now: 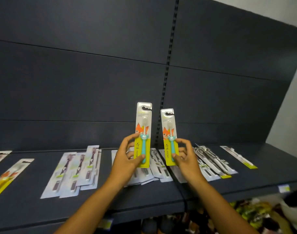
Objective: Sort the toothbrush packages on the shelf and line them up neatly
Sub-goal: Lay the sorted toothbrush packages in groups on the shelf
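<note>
My left hand (127,157) grips a yellow-and-white toothbrush package (143,125) with a teal brush, held upright above the dark shelf (110,196). My right hand (186,159) pinches a second, matching package (169,132) upright beside it, slightly lower. The two packages stand side by side with a small gap between them. Beneath my hands lies a loose pile of white packages (154,168) with dark brushes. A fanned group of similar white packages (76,169) lies to the left.
More packages (210,161) lie in a slanted heap at the right, with a single one (237,157) farther right. Two yellow packages (7,176) lie at the far left. The dark back panel (93,81) rises behind. Goods show on a lower shelf (245,215).
</note>
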Tool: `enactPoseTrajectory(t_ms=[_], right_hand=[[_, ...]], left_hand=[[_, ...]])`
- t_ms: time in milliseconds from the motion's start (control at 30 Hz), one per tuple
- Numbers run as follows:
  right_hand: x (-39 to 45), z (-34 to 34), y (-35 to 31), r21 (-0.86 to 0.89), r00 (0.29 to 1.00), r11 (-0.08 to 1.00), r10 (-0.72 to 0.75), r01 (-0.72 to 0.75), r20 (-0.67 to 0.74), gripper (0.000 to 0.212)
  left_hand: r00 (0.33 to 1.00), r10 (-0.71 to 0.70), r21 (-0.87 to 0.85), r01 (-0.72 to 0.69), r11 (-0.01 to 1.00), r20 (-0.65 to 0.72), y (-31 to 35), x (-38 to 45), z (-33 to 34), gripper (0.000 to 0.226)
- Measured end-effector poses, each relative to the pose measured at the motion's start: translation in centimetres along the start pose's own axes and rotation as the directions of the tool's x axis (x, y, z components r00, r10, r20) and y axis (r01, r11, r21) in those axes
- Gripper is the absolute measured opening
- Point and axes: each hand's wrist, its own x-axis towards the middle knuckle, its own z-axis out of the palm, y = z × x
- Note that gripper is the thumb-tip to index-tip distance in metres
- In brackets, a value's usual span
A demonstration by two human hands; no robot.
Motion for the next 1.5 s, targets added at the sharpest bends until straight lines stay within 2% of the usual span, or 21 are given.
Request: enactPoseTrajectory(t_ms=[467, 567, 700, 933, 1167, 1333, 1500], right_hand=[[11.1, -19.6, 8.5, -0.07, 0.989, 0.998, -0.001, -0.01, -0.149, 0.042], [13.1, -23.7, 10.4, -0.085, 0.978, 0.995, 0.024, -0.042, -0.209, 0.042], [15.5, -27.6, 12.9, -0.076, 0.974, 0.995, 0.045, -0.063, -0.221, 0.043], [19.1, -32.8, 16.0, -0.009, 0.991, 1.0, 0.025, -0.026, -0.133, 0.041], [21.3, -41.7, 19.0, 0.025, 1.0, 1.0, 0.003, -0.004, 0.005, 0.042], [23.4, -47.9, 20.9, 0.049, 0.999, 0.999, 0.02, -0.022, 0.047, 0.043], [24.1, -51.0, 21.9, 0.084, 0.995, 0.995, 0.037, -0.045, 0.095, 0.044]], left_hand=[[0.985, -0.017, -0.079, 0.031, 0.996, 0.174, -8.9, 14.5, 21.6, 0.063], [0.978, -0.031, -0.09, 0.051, 0.995, 0.206, -10.4, 16.6, 25.7, 0.062], [0.976, -0.052, -0.075, 0.069, 0.995, 0.211, -12.0, 18.3, 29.7, 0.062], [0.987, -0.077, -0.007, 0.079, 0.997, 0.139, -13.9, 19.8, 35.8, 0.063], [0.996, -0.086, 0.069, 0.085, 0.994, 0.006, -15.3, 19.2, 44.9, 0.062], [0.992, -0.121, 0.106, 0.124, 0.987, -0.032, -16.2, 18.9, 51.4, 0.064], [0.988, -0.152, 0.201, 0.157, 0.967, -0.038, -17.0, 18.4, 55.7, 0.062]])
